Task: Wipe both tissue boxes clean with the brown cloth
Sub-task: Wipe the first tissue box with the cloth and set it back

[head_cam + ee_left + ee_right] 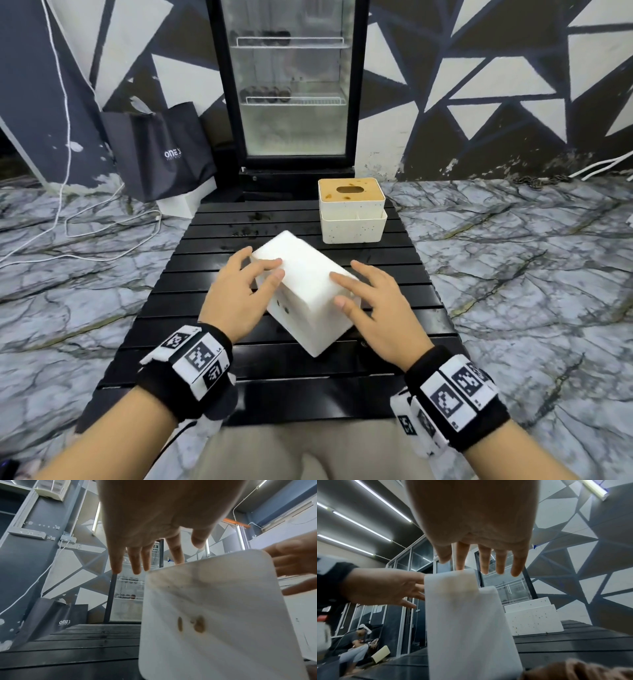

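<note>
A white tissue box (305, 277) stands at a slant in the middle of the black slatted table (239, 377). Its near left side carries brown stains (199, 624). My left hand (270, 267) rests on its upper left edge with straight fingers. My right hand (337, 289) touches its right end, fingers spread and straight. The second box (352, 219), speckled white with a stained wooden lid (349, 190), stands at the back right of the table. A bit of brown cloth (573, 669) shows under my right wrist only in the right wrist view.
A glass-door fridge (291, 85) stands just behind the table. A black bag (161, 150) leans to its left, and white cables (102, 222) trail over the marble floor. A seated person (354, 642) is off to the left.
</note>
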### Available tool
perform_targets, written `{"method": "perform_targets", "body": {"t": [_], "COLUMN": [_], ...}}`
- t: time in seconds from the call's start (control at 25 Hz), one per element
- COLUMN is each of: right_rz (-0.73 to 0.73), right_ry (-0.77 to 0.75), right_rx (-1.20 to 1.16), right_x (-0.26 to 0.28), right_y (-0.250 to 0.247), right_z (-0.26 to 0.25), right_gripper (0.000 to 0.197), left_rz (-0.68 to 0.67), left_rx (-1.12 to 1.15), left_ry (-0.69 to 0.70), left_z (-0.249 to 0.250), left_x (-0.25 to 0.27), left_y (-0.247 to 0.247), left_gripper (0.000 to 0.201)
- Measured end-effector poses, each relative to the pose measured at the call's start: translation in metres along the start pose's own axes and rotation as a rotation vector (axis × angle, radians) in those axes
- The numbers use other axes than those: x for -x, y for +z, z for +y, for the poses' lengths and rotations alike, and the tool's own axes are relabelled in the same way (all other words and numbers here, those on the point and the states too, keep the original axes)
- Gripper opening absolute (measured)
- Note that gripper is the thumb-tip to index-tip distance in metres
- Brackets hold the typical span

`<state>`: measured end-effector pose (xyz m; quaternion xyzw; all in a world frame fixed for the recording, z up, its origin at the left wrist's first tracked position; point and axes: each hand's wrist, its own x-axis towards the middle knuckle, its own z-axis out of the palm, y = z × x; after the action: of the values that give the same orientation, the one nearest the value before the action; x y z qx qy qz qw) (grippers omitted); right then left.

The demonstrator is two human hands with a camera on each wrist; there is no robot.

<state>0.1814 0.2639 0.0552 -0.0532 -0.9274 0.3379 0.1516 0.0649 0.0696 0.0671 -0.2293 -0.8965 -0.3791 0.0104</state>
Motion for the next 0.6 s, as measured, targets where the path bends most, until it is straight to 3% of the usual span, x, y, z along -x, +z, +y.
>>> {"method": "perform_targets", "body": {"t": [0.08, 0.24, 0.44, 0.6], "right_rz": [-0.015, 0.031, 0.067, -0.003], "right_ry": [0.079, 0.126, 0.168, 0.227], "right_rx": [-0.118, -0.234, -0.332, -0.388], "right_x": [-0.008, -0.023, -0.021, -0.012], "right_y": [-0.001, 0.009, 0.014, 0.011], "right_z": [-0.003, -0.023, -0.030, -0.026], "right_gripper": [0.042, 0.046, 0.050, 0.081], "left_rz": [0.081, 0.160, 0.109, -0.043], "left_rx": [0.130, 0.156, 0.349, 0.380], "left_ry": [-0.017, -0.109, -0.183, -0.186], "left_z": [0.006, 0.002, -0.010, -0.015], "left_x": [0.000, -0.014, -0.011, -0.001], "left_y": [-0.003, -0.006, -0.007, -0.017], "left_gripper": [0.016, 0.027, 0.049, 0.072]}}
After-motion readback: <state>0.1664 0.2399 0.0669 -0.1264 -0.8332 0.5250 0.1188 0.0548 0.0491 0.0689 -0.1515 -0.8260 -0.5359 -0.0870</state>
